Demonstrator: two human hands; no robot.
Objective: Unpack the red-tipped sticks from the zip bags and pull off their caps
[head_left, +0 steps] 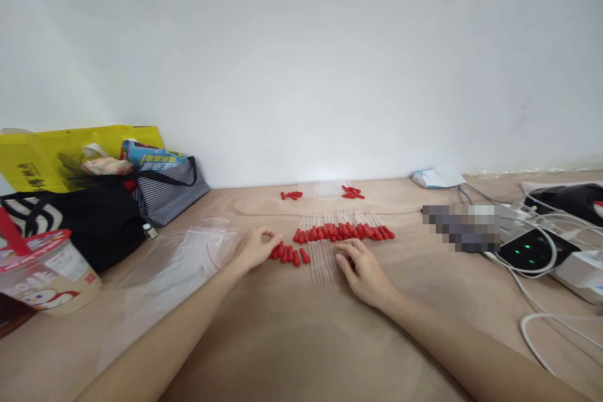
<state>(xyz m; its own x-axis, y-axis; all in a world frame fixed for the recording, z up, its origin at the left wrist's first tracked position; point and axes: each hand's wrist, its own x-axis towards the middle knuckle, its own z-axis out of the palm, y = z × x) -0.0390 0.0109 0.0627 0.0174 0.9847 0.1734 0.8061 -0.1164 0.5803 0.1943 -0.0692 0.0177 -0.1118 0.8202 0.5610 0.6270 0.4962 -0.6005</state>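
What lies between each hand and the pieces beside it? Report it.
Nothing visible. The left hand is right at the loose red caps; the right hand has its fingertips at the clear tubes. The red-capped row lies beyond both.

No legible text or labels.

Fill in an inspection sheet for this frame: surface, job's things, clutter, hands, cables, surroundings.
Surface: bare wooden table.
Job's things: loose red bulbs, clear tubes, a row of capped droppers; smaller piles near the wall.
Clutter: zip bags, cup and carry bags at left.
Hands: left hand at the bulbs; right hand on the tubes.
Cables: white cables around a charger at right.
Surroundings: plain white wall.
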